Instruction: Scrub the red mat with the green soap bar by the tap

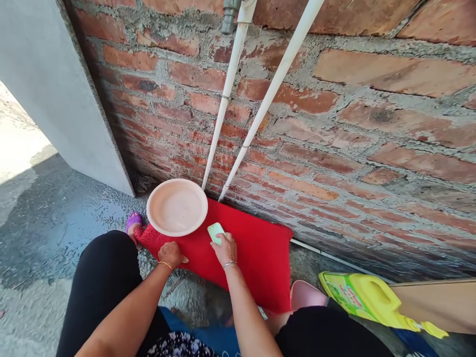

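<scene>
A thick red cloth, mat-like [256, 248], lies spread before me on a low support that I cannot make out. My left hand [171, 255] is at its near edge, fingers curled onto the cloth and thumb pointing right. In my right hand [225, 249] is a pale green oblong block with rounded corners [215, 230], held against the cloth. Its underside is hidden, so I cannot tell whether it has bristles. Just beyond my left hand, a pale pink basin [177, 207] rests on the cloth's left end; whether it holds water is unclear.
A brick wall [297, 124] with two white pipes [256, 116] rises behind the cloth. At right are a yellow detergent bottle [368, 297], a pink plastic item [307, 295] and a cardboard box [439, 302]. A grey slab [70, 94] stands at left above wet concrete [85, 213].
</scene>
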Tool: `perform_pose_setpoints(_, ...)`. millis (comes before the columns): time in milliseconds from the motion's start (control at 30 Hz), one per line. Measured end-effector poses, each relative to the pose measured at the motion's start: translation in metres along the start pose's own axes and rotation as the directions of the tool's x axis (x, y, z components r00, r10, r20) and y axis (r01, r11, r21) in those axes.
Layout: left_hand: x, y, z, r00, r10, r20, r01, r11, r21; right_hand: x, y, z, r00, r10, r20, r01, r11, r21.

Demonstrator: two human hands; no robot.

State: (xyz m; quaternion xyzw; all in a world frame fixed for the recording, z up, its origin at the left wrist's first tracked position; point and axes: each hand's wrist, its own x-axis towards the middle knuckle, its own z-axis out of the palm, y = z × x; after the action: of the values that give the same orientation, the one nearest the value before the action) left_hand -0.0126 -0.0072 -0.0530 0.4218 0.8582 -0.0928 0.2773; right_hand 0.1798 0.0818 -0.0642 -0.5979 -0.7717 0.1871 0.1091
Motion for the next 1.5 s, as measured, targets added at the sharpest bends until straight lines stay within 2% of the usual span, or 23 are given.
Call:
perform_pose_setpoints(67, 0.0, 0.0, 0.0, 1.0, -0.006, 0.002, 0.006, 1.0, -0.001, -0.001, 0.04, -0.016, 0.973, 0.214, -0.082, -0.212, 0.977, 0.036)
perform_pose_setpoints(100, 0.0, 0.0, 0.0, 1.0, -0.007, 0.005, 0.007, 1.0, -0.002, -0.004, 0.061, -0.023, 0.932, 0.337, -0.131, -0.332, 0.941, 0.061)
perform_pose_setpoints(167, -0.001, 0.0, -0.001, 1.0, -0.005, 0.01, 0.005, 1.0, -0.004, -0.013, 0.099, -0.034, 0.796, 0.559, -0.23, -0.545, 0.829, 0.128)
perform_pose_setpoints(233, -0.001, 0.0, -0.001, 1.0, -0.003, 0.014, 0.003, 1.0, -0.002, -0.02, 0.123, -0.039, 0.643, 0.7, -0.31, -0.667, 0.711, 0.223)
perform_pose_setpoints(300, -0.002, 0.0, -0.001, 1.0, 0.006, 0.013, -0.006, 1.0, 0.002, -0.021, 0.128, -0.035, 0.579, 0.733, -0.357, -0.67, 0.677, 0.305)
perform_pose_setpoints(333, -0.002, 0.0, -0.002, 1.0, 0.01, 0.012, -0.01, 1.0, 0.003, -0.019, 0.122, -0.031, 0.599, 0.709, -0.371, -0.633, 0.704, 0.323)
perform_pose_setpoints(367, -0.002, 0.0, -0.002, 1.0, 0.013, 0.011, -0.013, 1.0, 0.003, -0.015, 0.112, -0.026, 0.653, 0.655, -0.379, -0.573, 0.755, 0.319)
perform_pose_setpoints(467, -0.002, 0.0, -0.003, 1.0, 0.016, 0.019, -0.017, 1.0, 0.003, 0.003, 0.061, -0.006, 0.886, 0.334, -0.32, -0.275, 0.937, 0.217)
perform_pose_setpoints(500, -0.001, 0.001, -0.003, 1.0, 0.016, 0.022, -0.016, 1.0, 0.005, 0.01, 0.042, 0.001, 0.939, 0.218, -0.267, -0.174, 0.969, 0.178)
perform_pose_setpoints(567, -0.001, 0.002, -0.004, 1.0, 0.007, 0.023, -0.007, 1.0, 0.008, 0.022, 0.008, 0.012, 0.989, 0.047, -0.141, -0.033, 0.994, 0.103)
perform_pose_setpoints(700, -0.002, 0.005, -0.006, 1.0, -0.021, 0.021, 0.021, 1.0, 0.003, 0.036, -0.017, 0.017, 0.998, -0.06, 0.017, 0.06, 0.998, -0.002)
perform_pose_setpoints(767, -0.003, 0.006, -0.007, 0.999, -0.03, 0.024, 0.03, 1.0, -0.003, 0.037, 0.0, 0.008, 1.0, -0.02, 0.007, 0.02, 1.0, -0.017)
perform_pose_setpoints(867, -0.005, 0.006, -0.009, 0.999, -0.037, 0.029, 0.037, 0.999, -0.012, 0.029, 0.053, -0.015, 0.976, 0.198, -0.088, -0.199, 0.98, 0.002)
perform_pose_setpoints(933, -0.006, 0.007, -0.01, 0.999, -0.036, 0.029, 0.036, 0.999, -0.018, 0.017, 0.094, -0.032, 0.893, 0.418, -0.167, -0.416, 0.908, 0.049)
perform_pose_setpoints(1000, -0.006, 0.006, -0.01, 0.999, -0.035, 0.027, 0.036, 0.999, -0.019, 0.006, 0.125, -0.044, 0.744, 0.629, -0.223, -0.621, 0.775, 0.115)
perform_pose_setpoints(1067, -0.006, 0.006, -0.009, 0.999, -0.036, 0.025, 0.036, 0.999, -0.019, 0.001, 0.137, -0.05, 0.617, 0.744, -0.257, -0.728, 0.664, 0.171)
perform_pose_setpoints(1100, -0.005, 0.006, -0.008, 0.999, -0.036, 0.024, 0.036, 0.999, -0.019, 0.001, 0.135, -0.049, 0.601, 0.752, -0.27, -0.733, 0.654, 0.188)
perform_pose_setpoints(1133, -0.005, 0.005, -0.008, 0.999, -0.035, 0.023, 0.036, 0.999, -0.018, 0.004, 0.127, -0.047, 0.628, 0.727, -0.278, -0.704, 0.683, 0.195)
perform_pose_setpoints(1167, -0.004, 0.005, -0.007, 0.999, -0.035, 0.022, 0.036, 0.999, -0.015, 0.008, 0.114, -0.042, 0.692, 0.666, -0.279, -0.638, 0.745, 0.194)
perform_pose_setpoints(1233, -0.001, 0.005, -0.004, 0.999, -0.036, 0.02, 0.036, 0.999, -0.01, 0.02, 0.077, -0.029, 0.857, 0.451, -0.25, -0.419, 0.892, 0.172)
perform_pose_setpoints(1300, 0.001, 0.005, -0.001, 0.999, -0.04, 0.022, 0.041, 0.999, -0.008, 0.034, 0.034, -0.013, 0.962, 0.205, -0.178, -0.183, 0.974, 0.132)
perform_pose_setpoints(1400, 0.005, 0.005, 0.002, 0.998, -0.055, 0.02, 0.055, 0.998, -0.013, 0.048, -0.018, 0.006, 1.0, -0.004, -0.03, 0.006, 0.999, 0.042)
perform_pose_setpoints(1500, 0.006, 0.005, 0.003, 0.998, -0.06, 0.014, 0.06, 0.998, -0.016, 0.055, -0.03, 0.008, 0.998, -0.033, 0.062, 0.035, 0.999, -0.039)
